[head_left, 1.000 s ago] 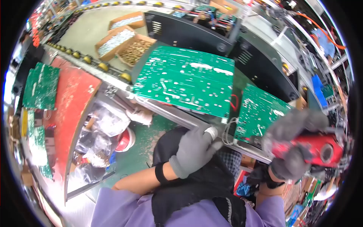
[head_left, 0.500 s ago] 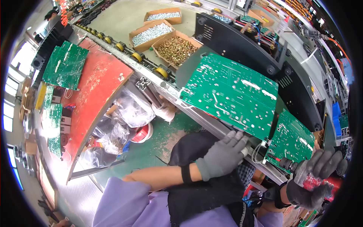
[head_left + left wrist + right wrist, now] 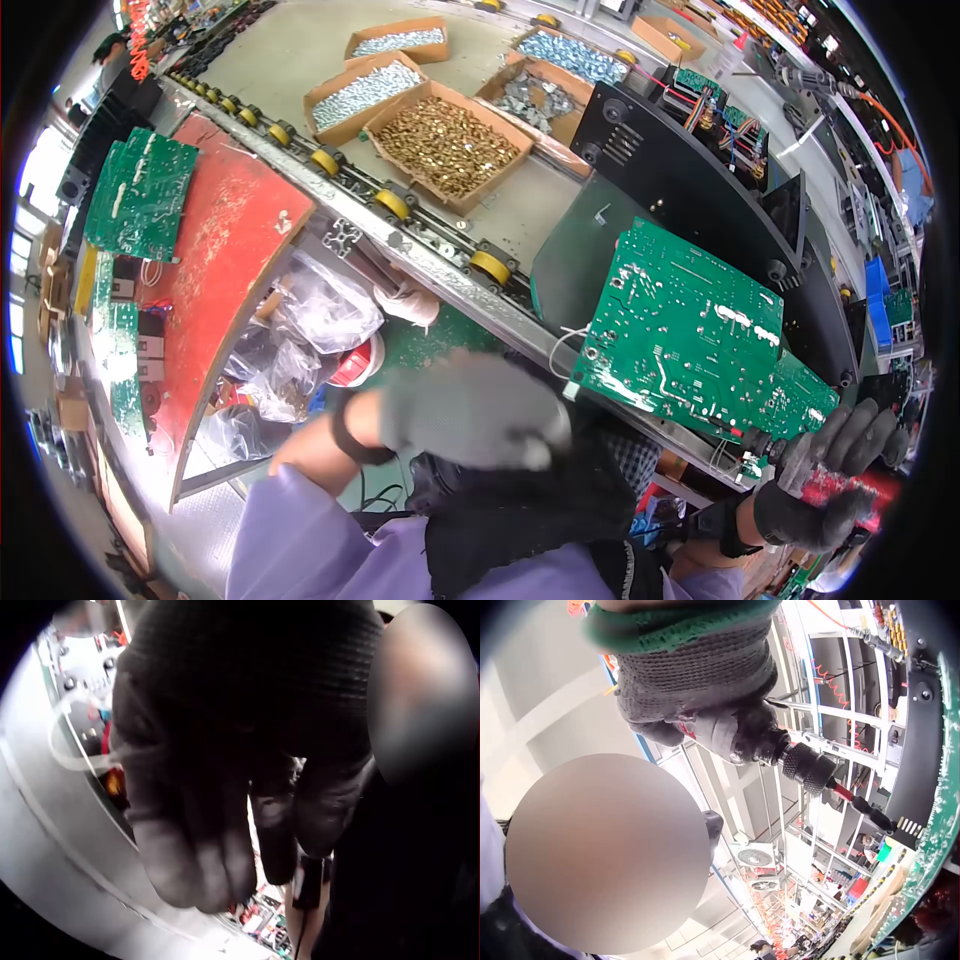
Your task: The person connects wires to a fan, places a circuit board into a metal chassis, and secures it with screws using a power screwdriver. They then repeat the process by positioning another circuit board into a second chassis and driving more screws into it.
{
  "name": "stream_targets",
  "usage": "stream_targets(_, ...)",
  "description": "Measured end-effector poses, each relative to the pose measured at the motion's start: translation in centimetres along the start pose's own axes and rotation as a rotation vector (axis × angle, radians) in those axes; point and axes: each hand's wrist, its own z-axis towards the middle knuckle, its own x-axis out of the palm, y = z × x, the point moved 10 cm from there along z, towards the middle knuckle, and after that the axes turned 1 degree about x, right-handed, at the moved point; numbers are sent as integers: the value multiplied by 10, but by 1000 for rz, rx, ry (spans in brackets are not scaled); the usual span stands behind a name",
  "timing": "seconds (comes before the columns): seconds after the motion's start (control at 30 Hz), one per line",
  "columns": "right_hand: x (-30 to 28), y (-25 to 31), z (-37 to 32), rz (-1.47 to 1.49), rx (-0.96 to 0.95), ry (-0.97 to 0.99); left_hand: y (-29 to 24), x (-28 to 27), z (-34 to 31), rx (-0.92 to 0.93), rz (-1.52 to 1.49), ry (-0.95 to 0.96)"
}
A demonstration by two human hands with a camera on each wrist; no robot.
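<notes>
My gloved left hand (image 3: pixel 475 412), motion-blurred, is over my lap, left of the large green circuit board (image 3: pixel 690 325) and apart from it. In the left wrist view its fingers (image 3: pixel 199 862) point downward, with nothing seen in their grasp. A white wrap shows on one finger. My right hand (image 3: pixel 835 475), in a dark-coated glove, grips a red power drill (image 3: pixel 870 490). The drill's knurled chuck (image 3: pixel 808 769) and long bit (image 3: pixel 862 806) point at the boards. A smaller green board (image 3: pixel 808 395) is partly covered by the large one at the bench's right end.
Cardboard boxes of brass-coloured screws (image 3: pixel 450 145) and silvery screws (image 3: pixel 365 95) stand beyond the roller rail (image 3: pixel 390 203). Black panels (image 3: pixel 680 165) stand behind the boards. To the left, more green boards (image 3: pixel 145 195) lie by a red board (image 3: pixel 235 220), above bagged parts (image 3: pixel 325 310).
The large board has shifted right along the bench, overlapping the smaller one more. My left hand has drawn away from it to the left. The drill came lower, then stayed beside the boards.
</notes>
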Motion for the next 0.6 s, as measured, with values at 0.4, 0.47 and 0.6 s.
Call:
stream_targets(0.4, -27, -18, 8, 130, 200, 106, 18, -109, 158, -91, 704, -386)
stream_targets(0.47, -26, -3, 13, -18, 95, 61, 23, -98, 184, -92, 705, -308)
stream_targets(0.6, -53, -2, 7, -9, 166, 26, 27, -93, 194, 34, 492, -267)
